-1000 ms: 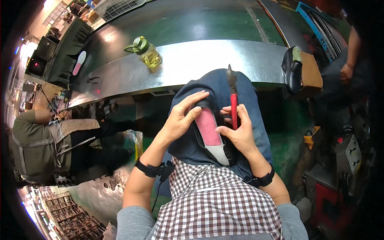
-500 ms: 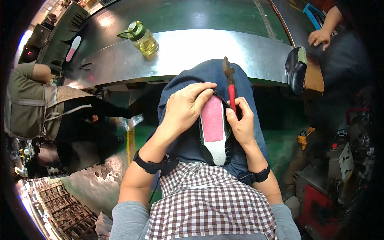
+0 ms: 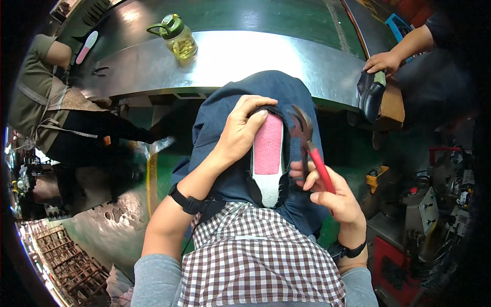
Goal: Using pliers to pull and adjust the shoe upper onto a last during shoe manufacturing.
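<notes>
A black shoe upper (image 3: 285,134) lies sole side up on my lap, with a pink and white insole board (image 3: 268,146) facing me. My left hand (image 3: 238,130) is closed around its far end, thumb on the edge of the board. Just right of the shoe, my right hand (image 3: 337,197) grips a pair of pincers (image 3: 321,166) by the red handles. The handles are spread and the dark jaws point away from me, somewhat blurred. They are apart from the shoe.
A metal-edged bench (image 3: 235,53) runs ahead, bearing a green-lidded bottle (image 3: 181,45) and a pink and white insole (image 3: 87,47). At right, a co-worker's hand (image 3: 383,62) touches a black shoe (image 3: 370,97) beside a brown box (image 3: 393,105). Another person (image 3: 46,97) is at left.
My right hand has moved away from the shoe toward me and to the right, and the pincers' handles have spread. The co-worker's hand has come down onto the black shoe.
</notes>
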The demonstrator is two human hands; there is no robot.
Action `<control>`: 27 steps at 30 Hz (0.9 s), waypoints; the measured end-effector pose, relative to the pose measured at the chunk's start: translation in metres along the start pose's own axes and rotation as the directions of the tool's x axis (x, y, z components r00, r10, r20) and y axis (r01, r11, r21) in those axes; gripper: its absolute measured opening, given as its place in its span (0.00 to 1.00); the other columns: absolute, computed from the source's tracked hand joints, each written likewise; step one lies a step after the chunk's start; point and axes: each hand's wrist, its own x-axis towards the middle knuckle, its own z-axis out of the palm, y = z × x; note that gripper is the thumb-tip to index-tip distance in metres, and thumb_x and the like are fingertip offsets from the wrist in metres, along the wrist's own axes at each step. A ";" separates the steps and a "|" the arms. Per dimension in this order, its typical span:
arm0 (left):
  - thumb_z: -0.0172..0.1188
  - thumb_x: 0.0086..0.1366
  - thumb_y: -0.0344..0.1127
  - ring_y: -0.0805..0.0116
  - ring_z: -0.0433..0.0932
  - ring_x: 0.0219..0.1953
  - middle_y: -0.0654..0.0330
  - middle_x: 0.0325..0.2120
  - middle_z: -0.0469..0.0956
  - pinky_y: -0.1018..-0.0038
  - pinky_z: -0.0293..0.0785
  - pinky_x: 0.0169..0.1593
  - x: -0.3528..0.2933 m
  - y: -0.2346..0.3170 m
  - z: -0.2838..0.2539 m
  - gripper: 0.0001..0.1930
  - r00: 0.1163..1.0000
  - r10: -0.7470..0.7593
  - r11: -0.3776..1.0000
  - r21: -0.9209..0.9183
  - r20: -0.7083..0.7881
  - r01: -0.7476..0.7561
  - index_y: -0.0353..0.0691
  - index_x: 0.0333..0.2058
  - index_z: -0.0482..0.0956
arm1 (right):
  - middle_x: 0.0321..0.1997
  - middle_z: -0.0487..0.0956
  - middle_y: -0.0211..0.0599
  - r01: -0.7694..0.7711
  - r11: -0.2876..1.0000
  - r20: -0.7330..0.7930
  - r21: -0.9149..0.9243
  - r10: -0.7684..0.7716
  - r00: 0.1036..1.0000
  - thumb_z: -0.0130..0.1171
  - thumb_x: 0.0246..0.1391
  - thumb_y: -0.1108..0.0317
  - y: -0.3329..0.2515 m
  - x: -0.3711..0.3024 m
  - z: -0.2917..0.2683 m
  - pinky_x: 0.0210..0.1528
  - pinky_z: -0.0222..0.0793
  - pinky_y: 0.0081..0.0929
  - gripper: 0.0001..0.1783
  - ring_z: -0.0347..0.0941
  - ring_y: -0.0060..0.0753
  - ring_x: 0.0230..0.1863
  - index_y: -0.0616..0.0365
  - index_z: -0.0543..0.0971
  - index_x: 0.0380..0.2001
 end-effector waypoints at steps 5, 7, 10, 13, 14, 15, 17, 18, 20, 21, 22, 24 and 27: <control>0.50 0.67 0.32 0.64 0.74 0.47 0.55 0.42 0.77 0.71 0.68 0.55 -0.001 0.006 0.010 0.14 0.999 0.016 0.997 0.080 -0.042 -0.013 0.36 0.47 0.80 | 0.68 0.65 0.55 -0.038 0.998 0.097 0.053 0.033 0.995 0.51 0.48 0.79 0.001 -0.005 0.004 0.66 0.59 0.35 0.20 0.65 0.42 0.67 0.65 0.73 0.48; 0.51 0.67 0.32 0.64 0.75 0.47 0.55 0.42 0.77 0.72 0.68 0.54 -0.002 0.008 0.010 0.14 0.998 0.005 0.994 0.112 -0.055 0.001 0.36 0.47 0.80 | 0.67 0.65 0.55 -0.073 0.995 0.073 0.071 0.068 0.995 0.51 0.49 0.79 0.004 -0.005 0.007 0.65 0.61 0.35 0.20 0.66 0.42 0.67 0.64 0.73 0.48; 0.52 0.67 0.31 0.64 0.75 0.47 0.55 0.41 0.77 0.71 0.69 0.54 -0.003 0.011 0.012 0.13 0.998 -0.002 0.995 0.104 -0.070 0.009 0.36 0.46 0.81 | 0.67 0.66 0.55 -0.121 0.985 0.040 0.121 0.117 0.992 0.50 0.50 0.78 0.005 -0.001 0.010 0.62 0.66 0.35 0.18 0.68 0.42 0.65 0.63 0.73 0.47; 0.53 0.67 0.31 0.63 0.75 0.46 0.55 0.41 0.77 0.71 0.70 0.53 -0.004 0.009 0.013 0.13 0.996 -0.006 0.994 0.112 -0.091 0.017 0.36 0.46 0.81 | 0.66 0.67 0.54 -0.146 0.976 0.023 0.162 0.144 0.989 0.49 0.52 0.77 0.002 0.002 0.013 0.58 0.71 0.36 0.18 0.71 0.41 0.63 0.63 0.72 0.48; 0.53 0.67 0.31 0.63 0.75 0.46 0.55 0.41 0.77 0.71 0.70 0.53 -0.005 0.008 0.015 0.13 0.996 -0.006 0.994 0.110 -0.092 0.016 0.36 0.46 0.81 | 0.66 0.67 0.54 -0.154 0.973 0.017 0.175 0.153 0.988 0.49 0.54 0.76 0.001 0.002 0.014 0.56 0.73 0.37 0.18 0.72 0.41 0.61 0.64 0.72 0.49; 0.53 0.67 0.31 0.63 0.75 0.46 0.54 0.41 0.77 0.71 0.70 0.53 -0.005 0.007 0.016 0.13 0.995 0.016 0.990 0.141 -0.097 -0.003 0.36 0.46 0.81 | 0.66 0.67 0.54 -0.154 0.973 0.016 0.172 0.154 0.988 0.49 0.54 0.76 0.000 0.003 0.014 0.56 0.73 0.37 0.18 0.72 0.41 0.61 0.64 0.72 0.49; 0.53 0.67 0.32 0.63 0.75 0.46 0.54 0.41 0.77 0.71 0.70 0.53 -0.006 0.006 0.017 0.13 0.994 0.039 0.985 0.171 -0.103 -0.021 0.36 0.45 0.82 | 0.65 0.69 0.53 -0.190 0.969 -0.003 0.156 0.193 0.981 0.49 0.56 0.75 -0.003 0.006 0.017 0.52 0.77 0.36 0.20 0.75 0.40 0.58 0.64 0.71 0.53; 0.53 0.67 0.32 0.62 0.75 0.46 0.54 0.41 0.77 0.71 0.71 0.53 -0.006 0.006 0.018 0.13 0.994 0.030 0.982 0.189 -0.104 -0.010 0.37 0.46 0.82 | 0.65 0.69 0.53 -0.191 0.969 -0.004 0.155 0.193 0.981 0.49 0.56 0.75 -0.005 0.007 0.018 0.52 0.77 0.36 0.20 0.75 0.40 0.58 0.64 0.71 0.53; 0.53 0.67 0.32 0.62 0.75 0.46 0.54 0.41 0.77 0.70 0.71 0.53 -0.006 0.007 0.018 0.13 0.994 0.022 0.979 0.205 -0.106 0.000 0.37 0.46 0.82 | 0.63 0.71 0.51 -0.182 0.976 0.006 0.117 0.182 0.983 0.48 0.58 0.74 -0.011 0.008 0.020 0.50 0.79 0.35 0.23 0.76 0.41 0.57 0.66 0.69 0.57; 0.53 0.67 0.32 0.62 0.75 0.46 0.54 0.41 0.76 0.70 0.71 0.53 -0.007 0.009 0.018 0.13 0.995 0.017 0.978 0.210 -0.102 0.005 0.37 0.47 0.82 | 0.63 0.71 0.51 -0.182 0.977 0.004 0.115 0.183 0.983 0.48 0.58 0.74 -0.014 0.006 0.021 0.50 0.79 0.35 0.23 0.76 0.41 0.57 0.66 0.69 0.57; 0.53 0.67 0.32 0.62 0.75 0.47 0.54 0.41 0.76 0.70 0.70 0.53 -0.008 0.011 0.018 0.14 0.995 0.010 0.976 0.217 -0.099 0.011 0.37 0.47 0.82 | 0.63 0.71 0.50 -0.193 0.976 0.001 0.102 0.194 0.981 0.48 0.58 0.74 -0.018 0.003 0.022 0.50 0.79 0.35 0.24 0.76 0.41 0.57 0.66 0.68 0.59; 0.53 0.67 0.32 0.62 0.75 0.48 0.53 0.42 0.75 0.70 0.70 0.54 -0.008 0.012 0.016 0.15 0.996 -0.009 0.977 0.209 -0.088 0.028 0.37 0.50 0.81 | 0.62 0.72 0.49 -0.205 0.975 -0.003 0.086 0.206 0.978 0.48 0.58 0.73 -0.023 0.001 0.021 0.50 0.80 0.35 0.26 0.76 0.42 0.57 0.67 0.67 0.61; 0.52 0.66 0.31 0.60 0.73 0.51 0.52 0.46 0.73 0.69 0.68 0.57 -0.009 0.013 0.012 0.19 0.999 -0.036 0.982 0.187 -0.034 0.041 0.38 0.55 0.77 | 0.60 0.73 0.48 -0.259 0.965 0.008 0.041 0.259 0.966 0.49 0.56 0.72 -0.033 0.005 0.018 0.48 0.80 0.35 0.27 0.77 0.42 0.55 0.68 0.67 0.60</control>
